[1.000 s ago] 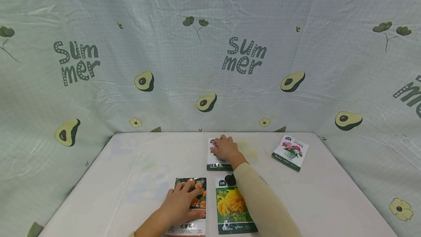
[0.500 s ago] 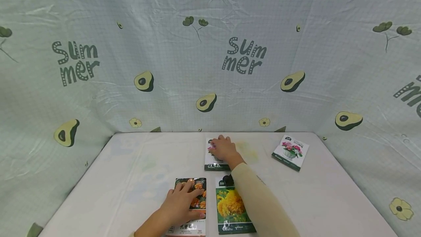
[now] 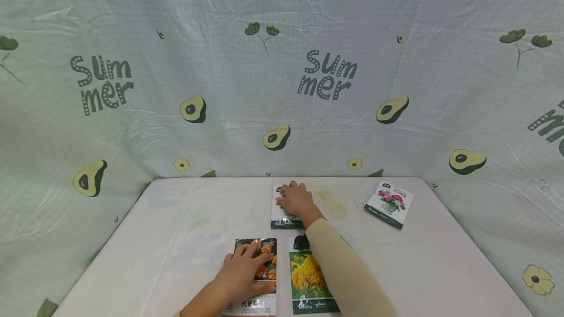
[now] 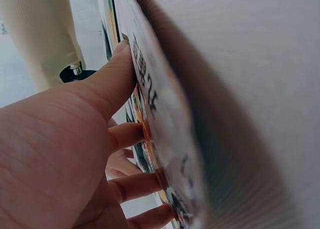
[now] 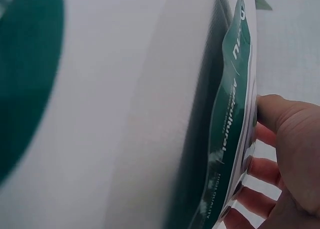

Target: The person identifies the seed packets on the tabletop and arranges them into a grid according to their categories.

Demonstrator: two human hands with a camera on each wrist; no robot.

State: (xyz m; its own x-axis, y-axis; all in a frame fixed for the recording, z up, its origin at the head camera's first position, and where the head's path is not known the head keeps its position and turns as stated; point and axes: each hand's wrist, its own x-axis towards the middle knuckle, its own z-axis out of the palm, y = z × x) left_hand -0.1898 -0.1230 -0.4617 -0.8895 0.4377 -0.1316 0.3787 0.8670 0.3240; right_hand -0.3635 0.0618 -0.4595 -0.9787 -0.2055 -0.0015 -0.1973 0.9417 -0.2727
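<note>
My left hand (image 3: 241, 269) rests with spread fingers on a seed packet (image 3: 264, 273) printed with orange flowers, lying flat near the front. In the left wrist view, thumb and fingertips press on the face of that packet (image 4: 167, 109), and its near edge bows off the table. Farther back, my right hand (image 3: 297, 200) lies over a white seed packet (image 3: 282, 223) with a green bottom band. Seen from the right wrist, the fingertips (image 5: 262, 169) touch the face of this white packet (image 5: 230, 114). The hand covers much of its picture.
A seed packet with yellow flowers (image 3: 308, 278) lies right of my left hand, partly under the right sleeve (image 3: 343, 268). Another white packet with pink flowers (image 3: 389, 204) lies angled at the back right of the table (image 3: 176, 238). A printed cloth (image 3: 229, 72) hangs behind.
My right hand has slid the white packet a little to the left along the back of the table. The left hand and its packet have stayed put.
</note>
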